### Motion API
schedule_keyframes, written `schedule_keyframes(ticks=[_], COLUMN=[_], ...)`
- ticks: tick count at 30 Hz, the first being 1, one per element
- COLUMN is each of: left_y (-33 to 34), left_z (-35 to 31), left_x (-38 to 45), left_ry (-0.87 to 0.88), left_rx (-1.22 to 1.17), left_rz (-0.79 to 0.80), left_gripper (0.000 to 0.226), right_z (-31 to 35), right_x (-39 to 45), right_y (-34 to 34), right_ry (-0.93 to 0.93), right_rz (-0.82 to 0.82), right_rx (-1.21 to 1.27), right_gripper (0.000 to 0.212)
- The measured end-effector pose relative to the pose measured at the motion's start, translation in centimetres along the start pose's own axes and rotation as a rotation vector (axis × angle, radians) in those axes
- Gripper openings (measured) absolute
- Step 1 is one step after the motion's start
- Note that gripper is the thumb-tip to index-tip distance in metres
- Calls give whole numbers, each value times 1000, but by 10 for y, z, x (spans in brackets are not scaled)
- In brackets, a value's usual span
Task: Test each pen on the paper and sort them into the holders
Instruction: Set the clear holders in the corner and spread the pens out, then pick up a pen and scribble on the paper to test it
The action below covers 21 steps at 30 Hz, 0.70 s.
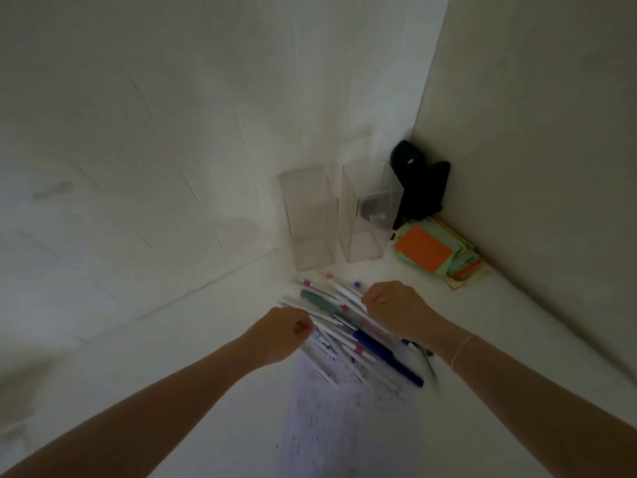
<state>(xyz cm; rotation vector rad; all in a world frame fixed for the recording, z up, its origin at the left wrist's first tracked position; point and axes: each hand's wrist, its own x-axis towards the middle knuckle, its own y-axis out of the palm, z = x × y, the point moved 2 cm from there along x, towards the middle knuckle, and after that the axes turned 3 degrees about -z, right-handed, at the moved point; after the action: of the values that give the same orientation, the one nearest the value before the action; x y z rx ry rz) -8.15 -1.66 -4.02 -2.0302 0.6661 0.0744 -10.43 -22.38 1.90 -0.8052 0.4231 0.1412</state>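
Note:
A pile of several pens [348, 326], mostly white with coloured caps plus a dark blue one [386, 357], lies on the white table over the far end of a scribbled paper sheet [331, 422]. Two clear, empty-looking rectangular holders [312, 219] [365, 215] stand just behind the pile. My left hand [286, 334] is curled like a fist at the pile's left edge, touching white pens; whether it grips one is unclear. My right hand [396, 308] hovers over the pile's right side, fingertips pinched on the end of a white pen [344, 289].
A black device [420, 181] stands in the corner behind the right holder. A stack of orange and green sticky notes [437, 253] lies beside it along the right wall. White walls close off the back and right.

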Motion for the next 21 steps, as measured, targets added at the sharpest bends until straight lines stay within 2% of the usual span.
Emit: schedule_keyframes(ticks=[3, 6, 9, 13, 15, 18, 21], left_y=[32, 59, 75, 84, 90, 96, 99], left_z=[6, 10, 17, 36, 43, 49, 51], left_x=[4, 12, 12, -4, -11, -15, -17], left_ry=[124, 257, 419, 565, 598, 666, 632], left_rx=[-28, -42, 49, 240, 301, 280, 216], left_rz=[-93, -196, -257, -311, -332, -366, -374], left_gripper=[16, 16, 20, 35, 35, 26, 24], right_z=[-25, -44, -53, -57, -60, -60, -56], right_x=[7, 17, 17, -4, -16, -19, -15], right_y=[30, 61, 83, 106, 122, 149, 164], right_ry=[-99, -230, -361, -456, -463, -458, -382], right_rz=[-40, -120, -174, -115, -97, -130, -219], right_rx=[-163, -200, -271, -428, -464, -540, -542], right_gripper=[21, 24, 22, 20, 9, 23, 23])
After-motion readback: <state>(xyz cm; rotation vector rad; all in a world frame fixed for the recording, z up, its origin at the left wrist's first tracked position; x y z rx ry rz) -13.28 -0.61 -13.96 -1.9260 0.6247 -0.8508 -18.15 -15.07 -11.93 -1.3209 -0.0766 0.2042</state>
